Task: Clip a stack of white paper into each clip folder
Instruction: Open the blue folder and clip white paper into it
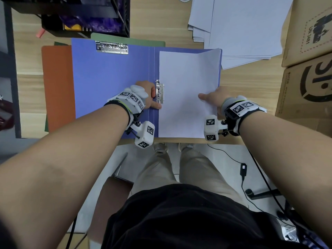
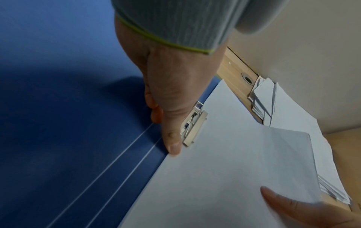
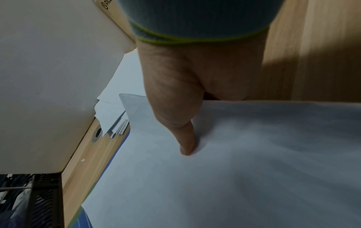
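Observation:
A blue clip folder lies open on the desk, with one metal clip at the top of its left half. A stack of white paper lies on the right half, its left edge at the side clip beside the spine. My left hand sits at that clip, fingers curled against its lever and the thumb stretched along it to the paper's edge. My right hand pinches the paper's right edge, thumb on top and fingers underneath.
A loose pile of white sheets lies at the back right, against cardboard boxes. An orange folder and a green folder stick out from under the blue one. A black crate stands at the back left.

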{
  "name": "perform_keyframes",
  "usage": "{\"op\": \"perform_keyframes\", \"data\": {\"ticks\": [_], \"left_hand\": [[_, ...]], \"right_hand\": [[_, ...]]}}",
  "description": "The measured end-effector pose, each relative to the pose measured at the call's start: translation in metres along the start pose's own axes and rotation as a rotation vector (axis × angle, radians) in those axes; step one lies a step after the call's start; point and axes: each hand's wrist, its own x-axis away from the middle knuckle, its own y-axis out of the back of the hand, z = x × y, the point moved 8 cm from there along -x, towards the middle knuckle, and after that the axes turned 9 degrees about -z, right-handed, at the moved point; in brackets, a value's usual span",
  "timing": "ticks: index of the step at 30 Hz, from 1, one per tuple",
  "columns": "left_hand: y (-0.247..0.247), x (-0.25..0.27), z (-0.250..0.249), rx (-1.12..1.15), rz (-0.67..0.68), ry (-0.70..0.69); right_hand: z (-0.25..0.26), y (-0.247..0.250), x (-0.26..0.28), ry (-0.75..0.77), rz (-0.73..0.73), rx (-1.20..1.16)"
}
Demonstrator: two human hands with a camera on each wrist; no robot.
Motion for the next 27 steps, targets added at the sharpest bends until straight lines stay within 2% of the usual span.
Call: {"op": "perform_keyframes", "data": {"ticks": [12, 16, 21, 24, 27], "left_hand": [[-0.001, 0.004, 0.003, -0.004, 0.033, 0.034], [0.0, 0.004, 0.003, -0.013, 0.033, 0.039], [0.004, 0.007, 0.0, -0.019, 0.036, 0.035], [0.02, 0.012, 0.009, 0.008, -0.034, 0.05], [0.049, 0.018, 0.033, -0.018, -0.198, 0.131]], "right_hand": [[-0.012, 0.009, -0.021, -0.016, -0.041, -0.012], [-0.019, 0.026, -0.018, 0.018, -0.123, 0.12], [-0.027, 0.034, -0.019, 0.039, -0.12, 0.168], [-0.007, 0.041, -0.012, 0.085, -0.175, 0.159], [0.028, 0.037, 0.0, 0.202, -0.171, 0.095]]}}
